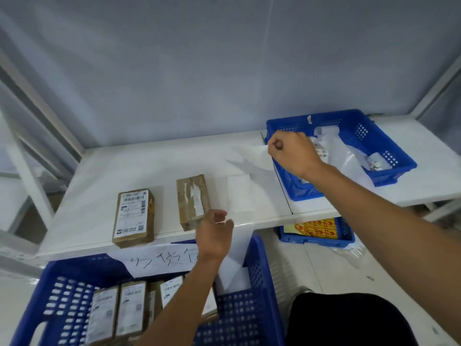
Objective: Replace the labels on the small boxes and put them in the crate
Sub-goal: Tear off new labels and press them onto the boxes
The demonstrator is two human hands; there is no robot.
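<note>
Two small brown boxes lie on the white table. The left box carries a full white label. The middle box shows only torn label remains. My left hand pinches the near corner of a white sheet just right of that box. My right hand is closed on a thin strip of backing paper at the left wall of the far blue crate. The near blue crate holds several labelled boxes.
A paper sign with handwriting hangs on the near crate's far rim. The far crate holds crumpled white paper and label scraps. Under the table's right part sits a third blue crate with yellow-red sheets. White shelf posts stand at left and right.
</note>
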